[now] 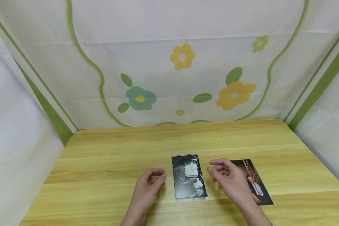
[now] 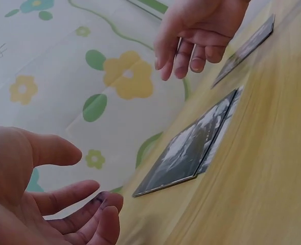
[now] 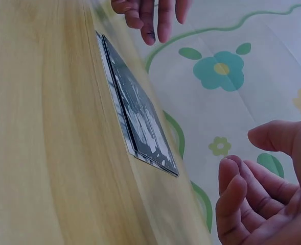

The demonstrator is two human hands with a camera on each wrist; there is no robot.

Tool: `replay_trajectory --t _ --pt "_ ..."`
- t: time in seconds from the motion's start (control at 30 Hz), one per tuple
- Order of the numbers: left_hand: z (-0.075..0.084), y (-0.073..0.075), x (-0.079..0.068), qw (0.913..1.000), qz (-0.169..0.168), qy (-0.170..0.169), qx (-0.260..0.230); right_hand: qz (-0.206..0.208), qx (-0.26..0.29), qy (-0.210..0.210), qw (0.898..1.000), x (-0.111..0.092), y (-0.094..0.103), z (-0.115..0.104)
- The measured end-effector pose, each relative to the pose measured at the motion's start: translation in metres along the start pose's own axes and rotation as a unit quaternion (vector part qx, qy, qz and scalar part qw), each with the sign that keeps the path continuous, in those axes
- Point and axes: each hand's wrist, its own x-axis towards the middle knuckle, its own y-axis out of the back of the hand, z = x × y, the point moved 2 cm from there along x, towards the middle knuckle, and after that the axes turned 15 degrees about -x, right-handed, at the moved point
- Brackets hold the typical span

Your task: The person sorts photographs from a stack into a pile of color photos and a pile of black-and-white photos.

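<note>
A small stack of black-and-white photo cards (image 1: 187,177) lies on the wooden table between the two hands, its lower cards peeking out along one edge. To its left hovers the left hand (image 1: 149,186), fingers loosely bent and holding nothing. On the other side, the right hand (image 1: 231,182) is likewise raised, thumb and fingers apart with nothing between them. A colour photo card (image 1: 257,185), showing a seated figure in a dark jacket, lies to the right, partly covered by the right hand and wrist. Both wrist views show a gap between each hand and the stack (image 2: 191,143).
The wooden table (image 1: 107,157) reaches back to a white cloth backdrop (image 1: 158,25) printed with flowers and green lines. More white cloth hangs at the left side (image 1: 17,125) and the right side (image 1: 327,125).
</note>
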Motion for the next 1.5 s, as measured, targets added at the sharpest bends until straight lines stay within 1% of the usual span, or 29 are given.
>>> replay_trajectory --t 0.13,0.33,0.5,0.57,0.67,0.8,0.9,1.0,1.07,1.3,1.5 --pt "-0.004 -0.002 0.001 0.9999 -0.009 0.006 0.001 -0.004 0.001 -0.009 1.000 0.002 -0.001 0.002" --pt "-0.008 -0.005 0.003 0.9999 -0.009 0.006 0.011 -0.030 0.005 -0.015 0.999 0.004 -0.007 0.007" --pt "-0.011 -0.008 0.004 0.9996 -0.022 0.002 0.020 -0.036 -0.018 -0.010 0.999 0.003 -0.013 0.009" --pt "-0.013 -0.009 0.005 0.9992 -0.028 -0.006 0.027 -0.037 -0.026 -0.008 0.999 0.003 -0.015 0.010" --pt "-0.015 -0.011 0.006 0.9985 -0.026 -0.018 0.044 -0.039 -0.046 -0.004 0.998 0.002 -0.018 0.011" --pt "-0.020 -0.014 0.007 0.9965 -0.018 -0.039 0.072 -0.035 -0.088 0.000 0.996 0.002 -0.022 0.011" --pt "-0.023 -0.018 0.008 0.9930 -0.011 -0.066 0.097 -0.030 -0.107 0.003 0.994 0.002 -0.024 0.011" --pt "-0.024 -0.024 0.009 0.9879 0.001 -0.094 0.123 -0.026 -0.111 0.003 0.994 0.002 -0.026 0.010" --pt "-0.025 -0.028 0.009 0.9849 0.011 -0.107 0.136 -0.023 -0.111 0.004 0.994 0.002 -0.027 0.009" --pt "-0.027 -0.039 0.006 0.9769 0.042 -0.117 0.174 -0.020 -0.110 0.003 0.994 0.001 -0.029 0.007" --pt "-0.030 -0.043 0.005 0.9709 0.063 -0.126 0.194 -0.020 -0.124 0.005 0.992 0.001 -0.030 0.007"
